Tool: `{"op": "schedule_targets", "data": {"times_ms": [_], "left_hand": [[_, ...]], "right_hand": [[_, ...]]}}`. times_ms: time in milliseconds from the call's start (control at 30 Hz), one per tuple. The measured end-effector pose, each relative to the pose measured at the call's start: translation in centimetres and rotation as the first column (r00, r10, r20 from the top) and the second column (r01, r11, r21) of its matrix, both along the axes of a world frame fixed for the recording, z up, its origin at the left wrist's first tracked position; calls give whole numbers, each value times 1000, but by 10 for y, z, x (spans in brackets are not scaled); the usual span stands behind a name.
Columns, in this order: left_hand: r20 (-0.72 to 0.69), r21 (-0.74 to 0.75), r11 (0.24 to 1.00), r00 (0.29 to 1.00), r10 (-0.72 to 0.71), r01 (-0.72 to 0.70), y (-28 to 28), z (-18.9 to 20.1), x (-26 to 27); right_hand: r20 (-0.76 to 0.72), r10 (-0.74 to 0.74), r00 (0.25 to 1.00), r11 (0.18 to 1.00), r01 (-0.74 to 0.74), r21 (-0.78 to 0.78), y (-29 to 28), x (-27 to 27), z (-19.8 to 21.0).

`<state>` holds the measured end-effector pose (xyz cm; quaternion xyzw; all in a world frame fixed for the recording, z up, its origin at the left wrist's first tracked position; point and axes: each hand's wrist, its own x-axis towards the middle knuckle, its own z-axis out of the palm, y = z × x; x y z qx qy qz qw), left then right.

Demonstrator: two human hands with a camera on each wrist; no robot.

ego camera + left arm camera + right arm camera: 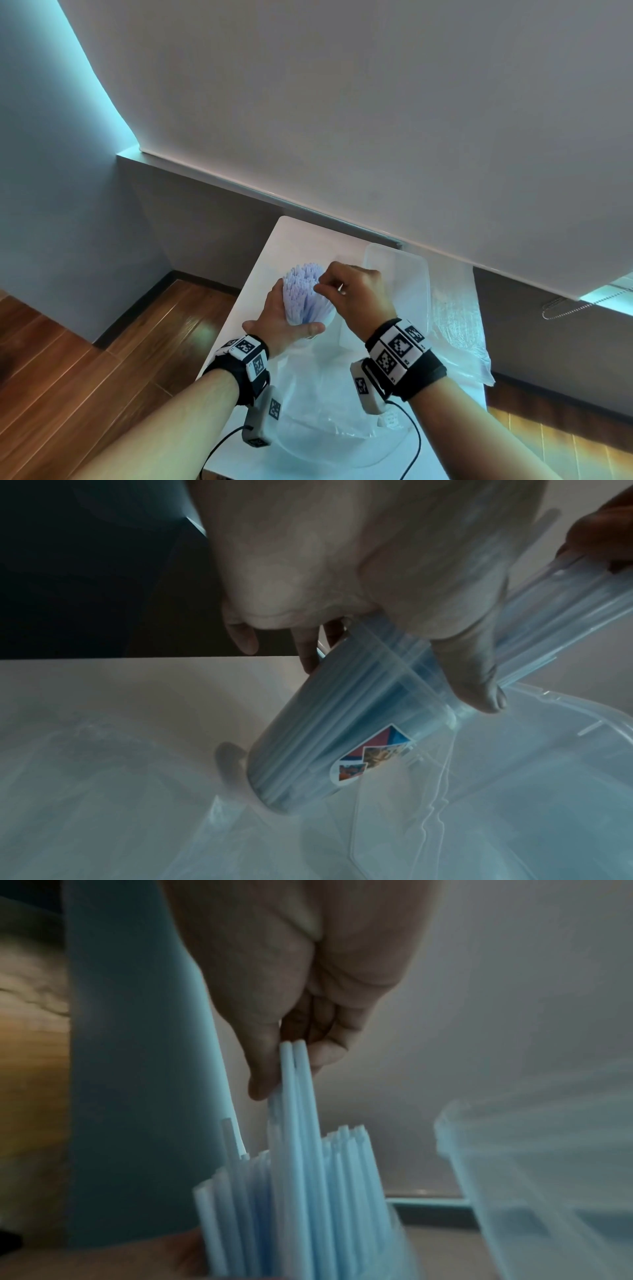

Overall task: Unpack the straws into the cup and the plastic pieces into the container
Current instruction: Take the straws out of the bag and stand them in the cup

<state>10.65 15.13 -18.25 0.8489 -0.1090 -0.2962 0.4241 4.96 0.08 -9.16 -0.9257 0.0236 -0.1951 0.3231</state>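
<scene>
On the white table [274,240], seen from the head camera, the left hand [284,318] wraps round a clear cup [317,318] full of pale blue straws [303,291]. The right hand [356,294] hovers at the straw tops, thumb and forefinger closed on a few of them. A clear container [397,270] stands just beside, to the right, and crumpled plastic bags [322,404] lie nearer the body. No plastic pieces can be made out.

The left wrist camera shows the cup [346,739] tilted, its base touching the table [103,691], with fingers behind and the thumb [472,680] pressed on its rim. A coloured sticker [371,753] marks its side.

The right wrist camera shows the thumb [260,1064] and fingertips pinching two straws [294,1096] that stand higher than the rest of the bunch [308,1204] in the cup.

The straw step looks nearly finished: these last ones seem to be going in or being evened out. Next, the pinch should let go, the cup be stood upright, and the hands turn to the plastic pieces, probably in a bag.
</scene>
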Motion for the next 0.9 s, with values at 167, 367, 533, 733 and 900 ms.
{"op": "schedule_targets", "data": {"times_ms": [167, 367, 533, 733, 900], "left_hand": [[-6, 0, 1000, 1000, 20, -20, -1, -1, 0], [-3, -24, 1000, 1000, 19, -19, 0, 2, -2], [6, -59, 998, 1000, 21, -20, 0, -6, 1], [55, 18, 1000, 998, 3, -4, 0, 6, -2], [65, -20, 1000, 998, 0, 1, 1, 11, -4]], "right_hand": [[-19, 114, 993, 967, -115, -228, -5, 6, 6], [-11, 90, 996, 963, -90, -253, 2, 6, 5], [95, 80, 992, 962, -52, -267, 8, 7, 1], [178, 97, 979, 957, -43, -287, 4, 2, -10], [172, 135, 976, 923, -61, -381, -3, -2, -34]]}}
